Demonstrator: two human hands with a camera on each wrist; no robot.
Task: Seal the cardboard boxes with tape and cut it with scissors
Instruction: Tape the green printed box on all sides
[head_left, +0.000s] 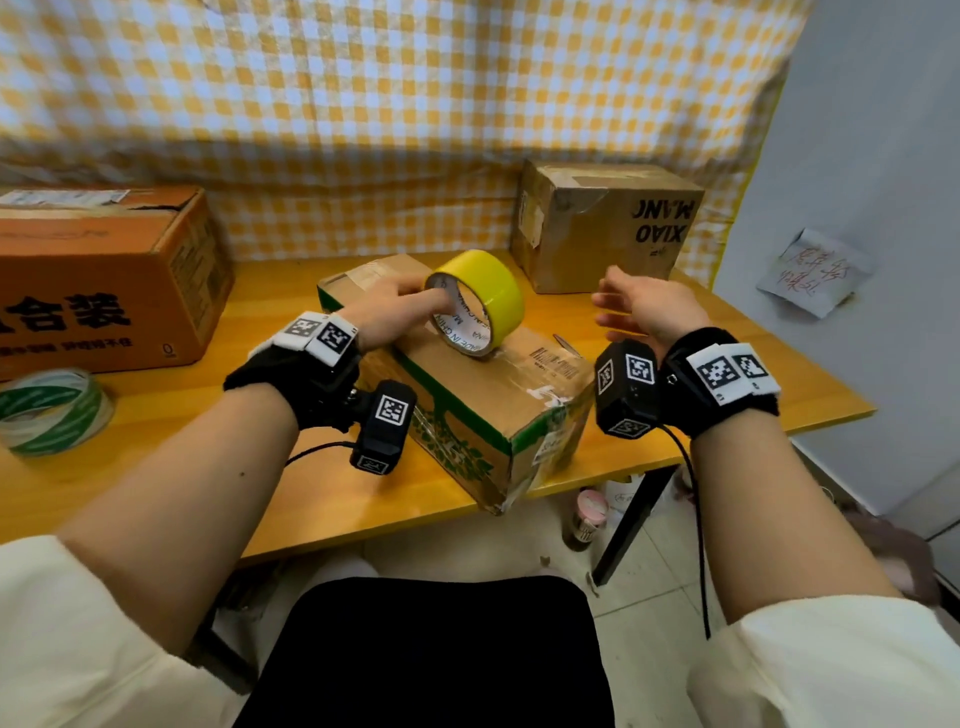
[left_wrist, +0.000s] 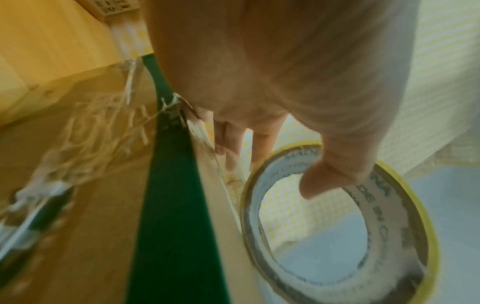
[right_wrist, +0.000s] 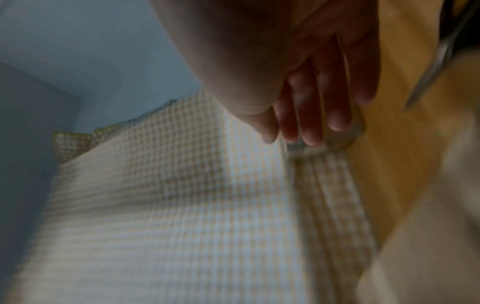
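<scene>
Centre of the head view: wide yellow tape roll (head_left: 475, 301) standing on edge atop the green-trimmed brown cardboard box (head_left: 467, 395), gripped by the left hand (head_left: 387, 306), thumb (left_wrist: 335, 176) hooked into the core. Right of centre: right hand (head_left: 647, 306) raised, fingers (right_wrist: 311, 115) straight, holding nothing. Thin metal blade (head_left: 566, 344) just beside the box, probably scissors.

Cream sleeves (head_left: 78, 613), black wrist straps (head_left: 291, 382) — checker-marked camera pods (head_left: 384, 426).
</scene>
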